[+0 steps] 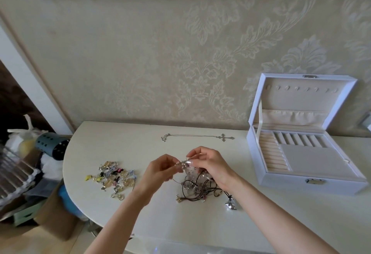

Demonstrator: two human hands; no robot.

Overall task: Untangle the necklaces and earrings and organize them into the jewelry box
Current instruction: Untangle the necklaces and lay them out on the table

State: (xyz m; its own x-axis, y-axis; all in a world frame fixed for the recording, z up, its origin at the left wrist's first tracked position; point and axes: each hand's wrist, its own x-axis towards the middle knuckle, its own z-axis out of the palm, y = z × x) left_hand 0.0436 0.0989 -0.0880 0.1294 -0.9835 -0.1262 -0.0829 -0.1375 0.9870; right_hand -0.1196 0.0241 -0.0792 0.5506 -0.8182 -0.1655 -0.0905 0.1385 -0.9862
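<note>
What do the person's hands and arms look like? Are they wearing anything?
Both arms are bare. The left arm and right arm show no sleeves as far as the picture reaches. No watch, bracelet or ring shows on the left hand or right hand. One nail on the right hand is long, with pale, shiny polish.

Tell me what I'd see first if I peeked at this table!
Probably the hands in the middle of the table: the left hand and right hand pinch a silvery bit lifted from the tangle of necklaces. Next comes the open white jewelry box at the right, then the colourful heap of earrings at the left.
</note>
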